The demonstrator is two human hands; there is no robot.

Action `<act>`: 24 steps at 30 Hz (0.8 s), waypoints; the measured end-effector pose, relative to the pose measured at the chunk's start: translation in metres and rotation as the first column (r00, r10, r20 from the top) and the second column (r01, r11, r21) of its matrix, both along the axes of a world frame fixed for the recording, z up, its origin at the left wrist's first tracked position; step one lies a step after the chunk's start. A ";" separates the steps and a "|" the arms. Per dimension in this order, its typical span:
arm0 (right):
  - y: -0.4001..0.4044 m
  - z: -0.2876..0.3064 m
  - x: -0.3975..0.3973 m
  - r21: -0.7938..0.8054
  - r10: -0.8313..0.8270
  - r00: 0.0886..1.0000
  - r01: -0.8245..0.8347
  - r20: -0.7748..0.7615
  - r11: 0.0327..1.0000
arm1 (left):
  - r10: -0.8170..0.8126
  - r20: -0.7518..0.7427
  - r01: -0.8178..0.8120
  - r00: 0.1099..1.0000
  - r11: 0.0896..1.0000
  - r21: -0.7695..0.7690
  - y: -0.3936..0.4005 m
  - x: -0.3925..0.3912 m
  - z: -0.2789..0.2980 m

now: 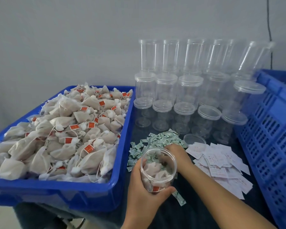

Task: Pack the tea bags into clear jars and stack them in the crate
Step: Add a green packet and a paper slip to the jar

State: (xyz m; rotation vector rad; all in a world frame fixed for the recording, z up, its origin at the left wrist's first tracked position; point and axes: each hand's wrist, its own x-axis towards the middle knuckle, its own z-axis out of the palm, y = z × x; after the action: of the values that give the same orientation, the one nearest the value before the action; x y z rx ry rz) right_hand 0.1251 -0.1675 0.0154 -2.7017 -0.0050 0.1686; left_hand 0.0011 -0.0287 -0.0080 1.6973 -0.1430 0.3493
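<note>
Head view: left hand [144,187] grips the upright open jar [158,169], part-filled with tea bags, while right hand [175,153], fingers curled at its mouth, grasp unclear, sits nearest.

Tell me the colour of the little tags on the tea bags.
Orange-red tags, seen in the head view.
</note>
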 end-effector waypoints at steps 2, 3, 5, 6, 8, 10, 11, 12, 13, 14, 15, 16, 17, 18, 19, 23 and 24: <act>-0.003 0.003 -0.001 0.041 0.012 1.000 -0.013 0.019 0.999 | 0.004 -0.005 -0.004 1.000 1.000 -0.005 0.001 0.000 -0.002; -0.005 0.006 -0.003 0.076 0.011 1.000 -0.013 0.028 0.997 | 0.003 -0.008 -0.003 1.000 1.000 -0.009 0.001 0.000 -0.002; -0.008 0.016 -0.006 0.142 -0.003 0.999 -0.003 0.037 0.990 | -0.003 -0.017 0.003 1.000 1.000 -0.018 0.001 0.000 -0.002; -0.010 0.022 -0.008 0.169 -0.007 0.999 0.000 0.041 0.986 | -0.005 -0.022 0.004 1.000 1.000 -0.024 0.001 0.001 -0.002; -0.015 0.039 -0.015 0.213 0.012 0.998 -0.026 0.064 0.977 | 0.002 -0.034 -0.003 0.999 1.000 -0.022 0.002 0.001 0.000; -0.019 0.060 -0.026 0.269 0.039 0.995 -0.064 0.097 0.961 | 0.018 -0.049 -0.019 0.999 1.000 -0.011 0.002 0.002 0.002; -0.022 0.070 -0.032 0.317 0.038 0.993 -0.071 0.108 0.946 | 0.022 -0.056 -0.023 0.998 1.000 -0.012 0.002 0.002 0.002; -0.025 0.081 -0.038 0.387 0.037 0.994 -0.075 0.103 0.919 | 0.022 -0.059 -0.023 0.998 1.000 -0.015 0.002 0.002 0.003; -0.027 0.090 -0.046 0.459 0.056 0.995 -0.090 0.087 0.884 | 0.017 -0.057 -0.018 0.998 1.000 -0.022 0.001 0.002 0.004; -0.029 0.099 -0.053 0.509 0.109 0.992 -0.129 0.069 0.851 | 0.009 -0.051 -0.010 0.999 1.000 -0.029 0.000 0.002 0.004; -0.030 0.106 -0.060 0.530 0.168 0.985 -0.168 0.048 0.831 | -0.002 -0.043 0.000 0.999 0.999 -0.036 -0.001 0.002 0.005; -0.030 0.110 -0.064 0.516 0.218 0.976 -0.198 0.022 0.833 | -0.014 -0.037 0.012 0.999 0.999 -0.039 -0.002 0.002 0.005; -0.029 0.114 -0.069 0.481 0.255 0.967 -0.222 -0.005 0.848 | -0.024 -0.033 0.023 0.999 0.999 -0.038 -0.003 0.003 0.006; -0.029 0.114 -0.071 0.435 0.278 0.960 -0.240 -0.024 0.868 | -0.033 -0.027 0.032 0.999 0.999 -0.037 -0.004 0.003 0.006; -0.027 0.114 -0.072 0.396 0.287 0.957 -0.249 -0.039 0.884 | -0.037 -0.020 0.036 0.999 0.999 -0.036 -0.005 0.004 0.006; -0.021 0.106 -0.073 0.229 0.332 0.940 -0.308 -0.074 0.923 | -0.038 -0.010 0.037 0.999 0.999 -0.016 -0.010 0.004 0.006; -0.020 0.103 -0.073 0.198 0.342 0.936 -0.320 -0.085 0.926 | -0.040 -0.008 0.040 0.999 0.999 -0.013 -0.011 0.004 0.006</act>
State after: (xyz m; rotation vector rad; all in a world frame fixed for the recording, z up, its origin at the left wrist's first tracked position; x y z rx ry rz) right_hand 0.0519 -0.1873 0.1188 -2.4852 -0.4250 0.4088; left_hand 0.0046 -0.0393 -0.0015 1.6807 -0.1684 0.3129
